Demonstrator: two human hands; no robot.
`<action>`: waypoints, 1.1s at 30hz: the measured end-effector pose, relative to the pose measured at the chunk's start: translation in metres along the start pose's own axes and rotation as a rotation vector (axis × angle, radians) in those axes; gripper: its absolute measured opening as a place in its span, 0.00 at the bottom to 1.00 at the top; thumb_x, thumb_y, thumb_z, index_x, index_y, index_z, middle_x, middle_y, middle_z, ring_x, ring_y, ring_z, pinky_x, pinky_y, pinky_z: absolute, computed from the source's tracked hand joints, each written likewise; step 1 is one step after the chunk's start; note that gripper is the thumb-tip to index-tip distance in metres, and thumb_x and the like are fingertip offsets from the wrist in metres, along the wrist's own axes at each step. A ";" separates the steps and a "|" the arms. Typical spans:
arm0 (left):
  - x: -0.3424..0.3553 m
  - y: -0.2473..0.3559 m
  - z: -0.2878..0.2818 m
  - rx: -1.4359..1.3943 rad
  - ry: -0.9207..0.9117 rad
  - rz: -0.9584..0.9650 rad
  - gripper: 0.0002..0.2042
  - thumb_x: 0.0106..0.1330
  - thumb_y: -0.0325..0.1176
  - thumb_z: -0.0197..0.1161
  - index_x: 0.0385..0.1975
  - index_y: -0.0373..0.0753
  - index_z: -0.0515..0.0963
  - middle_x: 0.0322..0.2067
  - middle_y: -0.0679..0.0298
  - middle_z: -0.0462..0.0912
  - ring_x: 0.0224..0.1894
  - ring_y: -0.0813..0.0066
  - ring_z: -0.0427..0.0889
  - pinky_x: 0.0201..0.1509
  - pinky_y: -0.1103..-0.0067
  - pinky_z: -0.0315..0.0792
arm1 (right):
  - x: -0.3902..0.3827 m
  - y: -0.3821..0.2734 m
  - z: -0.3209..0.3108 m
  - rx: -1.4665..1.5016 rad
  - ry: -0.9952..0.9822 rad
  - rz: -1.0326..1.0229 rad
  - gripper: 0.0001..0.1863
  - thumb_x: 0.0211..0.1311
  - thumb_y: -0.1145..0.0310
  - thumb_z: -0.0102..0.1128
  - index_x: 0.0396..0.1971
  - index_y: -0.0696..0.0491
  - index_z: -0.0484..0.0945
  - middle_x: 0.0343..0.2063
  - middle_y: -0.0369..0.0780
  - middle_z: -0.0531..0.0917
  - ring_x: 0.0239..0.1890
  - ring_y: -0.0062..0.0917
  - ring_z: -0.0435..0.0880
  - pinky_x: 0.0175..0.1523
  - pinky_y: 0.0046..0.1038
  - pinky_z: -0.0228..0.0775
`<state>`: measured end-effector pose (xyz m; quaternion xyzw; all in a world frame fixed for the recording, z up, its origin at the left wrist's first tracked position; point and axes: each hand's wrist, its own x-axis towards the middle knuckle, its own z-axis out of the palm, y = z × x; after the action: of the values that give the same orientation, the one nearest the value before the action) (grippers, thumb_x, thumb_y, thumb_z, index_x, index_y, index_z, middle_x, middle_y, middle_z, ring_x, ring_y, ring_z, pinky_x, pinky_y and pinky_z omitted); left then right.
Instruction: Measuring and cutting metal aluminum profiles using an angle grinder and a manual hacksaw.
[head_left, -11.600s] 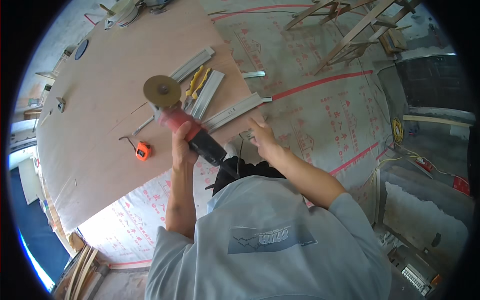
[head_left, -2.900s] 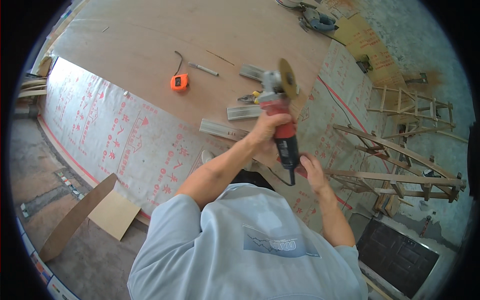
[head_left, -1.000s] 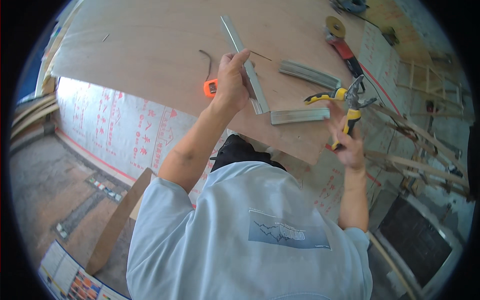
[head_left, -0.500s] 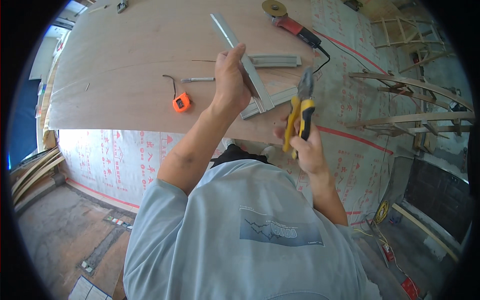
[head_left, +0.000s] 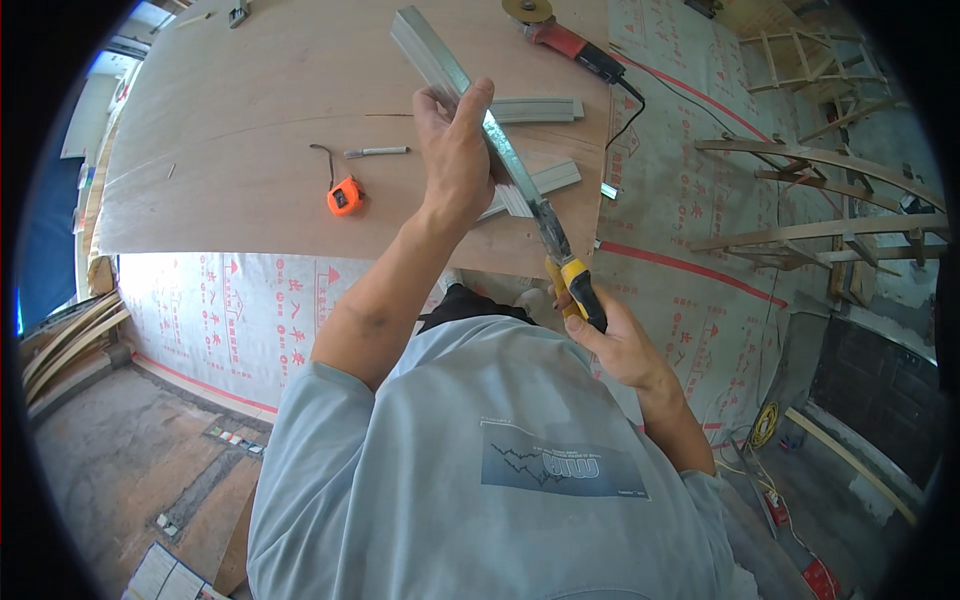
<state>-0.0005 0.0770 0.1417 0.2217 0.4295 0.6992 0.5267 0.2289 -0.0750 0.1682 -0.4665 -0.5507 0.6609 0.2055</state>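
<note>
My left hand (head_left: 455, 165) is wrapped round a long, silvery metal channel (head_left: 428, 52), held at a slant above the board. In my right hand (head_left: 627, 345) is a pair of pliers (head_left: 578, 278) with yellow and black handles. The pliers' jaws meet the near end of the channel; whether they bite on it cannot be made out. Behind my left hand, a short metal profile (head_left: 535, 110) and another profile piece (head_left: 556, 177) lie on the board, the second partly hidden by the channel.
On the wooden board (head_left: 230, 190) lie an orange tape measure (head_left: 345, 197), a marker pen (head_left: 378, 151) and a red angle grinder (head_left: 570, 45) with its cord. A small shiny piece (head_left: 610, 191) shows by the board's right edge. Curved wooden frames (head_left: 820, 155) stand to the right.
My right hand has swung the pliers down and left, bringing their jaws to the channel's near end. My left hand has turned the channel and shifted slightly left.
</note>
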 end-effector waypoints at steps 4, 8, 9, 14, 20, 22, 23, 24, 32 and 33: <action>-0.009 0.001 0.009 0.033 -0.055 -0.009 0.20 0.69 0.40 0.66 0.44 0.38 0.60 0.32 0.63 0.68 0.20 0.80 0.68 0.12 0.80 0.65 | -0.006 0.001 -0.002 0.052 0.024 0.073 0.19 0.71 0.59 0.61 0.51 0.58 0.74 0.40 0.38 0.78 0.43 0.24 0.75 0.54 0.27 0.68; -0.015 0.001 0.015 0.033 -0.058 -0.050 0.20 0.69 0.39 0.66 0.44 0.38 0.60 0.31 0.62 0.69 0.16 0.80 0.67 0.08 0.80 0.63 | -0.011 0.005 -0.002 -0.009 0.044 0.122 0.20 0.71 0.58 0.61 0.50 0.58 0.74 0.39 0.39 0.78 0.43 0.25 0.76 0.54 0.28 0.68; -0.015 0.000 0.015 0.033 -0.062 -0.053 0.20 0.69 0.39 0.66 0.44 0.38 0.60 0.31 0.62 0.69 0.16 0.80 0.67 0.08 0.80 0.63 | -0.011 0.005 -0.001 0.013 0.052 0.095 0.20 0.70 0.58 0.61 0.50 0.59 0.74 0.39 0.39 0.79 0.42 0.25 0.76 0.53 0.28 0.68; -0.015 -0.003 0.013 0.022 -0.073 -0.080 0.18 0.69 0.40 0.68 0.44 0.43 0.63 0.27 0.66 0.75 0.19 0.80 0.72 0.20 0.80 0.71 | -0.012 0.008 0.002 0.016 0.071 0.057 0.21 0.70 0.56 0.62 0.49 0.59 0.74 0.38 0.40 0.79 0.40 0.26 0.76 0.51 0.29 0.68; 0.000 -0.007 0.003 0.031 -0.075 -0.089 0.21 0.66 0.37 0.70 0.46 0.39 0.63 0.29 0.65 0.75 0.21 0.79 0.73 0.21 0.80 0.71 | -0.011 -0.007 0.008 -0.179 0.095 0.091 0.20 0.70 0.55 0.61 0.46 0.60 0.75 0.29 0.42 0.79 0.33 0.29 0.77 0.42 0.31 0.70; 0.009 -0.001 0.005 0.127 -0.107 -0.050 0.23 0.64 0.37 0.71 0.47 0.37 0.61 0.30 0.63 0.73 0.20 0.79 0.72 0.17 0.79 0.68 | -0.011 0.000 0.013 -0.216 0.148 0.054 0.20 0.70 0.56 0.61 0.42 0.60 0.76 0.24 0.41 0.78 0.29 0.30 0.78 0.38 0.33 0.69; 0.012 0.003 0.008 0.225 -0.135 -0.007 0.26 0.62 0.36 0.72 0.48 0.36 0.60 0.32 0.62 0.70 0.19 0.78 0.70 0.12 0.79 0.65 | -0.010 0.008 0.015 -0.219 0.151 0.057 0.20 0.70 0.56 0.61 0.42 0.60 0.76 0.24 0.41 0.78 0.29 0.30 0.78 0.38 0.33 0.69; 0.011 0.006 0.011 0.284 -0.153 -0.015 0.26 0.59 0.35 0.73 0.47 0.35 0.61 0.31 0.64 0.70 0.22 0.76 0.73 0.18 0.76 0.70 | -0.007 0.020 0.016 -0.229 0.187 0.046 0.19 0.70 0.56 0.61 0.40 0.60 0.76 0.23 0.41 0.77 0.27 0.29 0.79 0.37 0.33 0.70; -0.040 -0.023 0.010 1.006 -0.858 0.453 0.27 0.56 0.33 0.70 0.52 0.39 0.64 0.30 0.45 0.79 0.34 0.40 0.81 0.35 0.58 0.75 | 0.015 0.044 0.002 -0.084 -0.003 0.489 0.14 0.73 0.61 0.59 0.34 0.58 0.76 0.23 0.34 0.78 0.23 0.16 0.75 0.30 0.22 0.70; -0.039 -0.025 0.004 0.997 -0.764 0.371 0.30 0.56 0.34 0.72 0.55 0.37 0.64 0.30 0.45 0.80 0.32 0.42 0.82 0.36 0.61 0.75 | 0.013 0.040 0.001 -0.100 -0.063 0.475 0.14 0.73 0.61 0.59 0.34 0.58 0.75 0.24 0.34 0.78 0.25 0.16 0.76 0.31 0.23 0.71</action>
<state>0.0297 0.0438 0.1284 0.7426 0.4396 0.3675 0.3469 0.2313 -0.0778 0.1259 -0.5717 -0.4639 0.6768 0.0037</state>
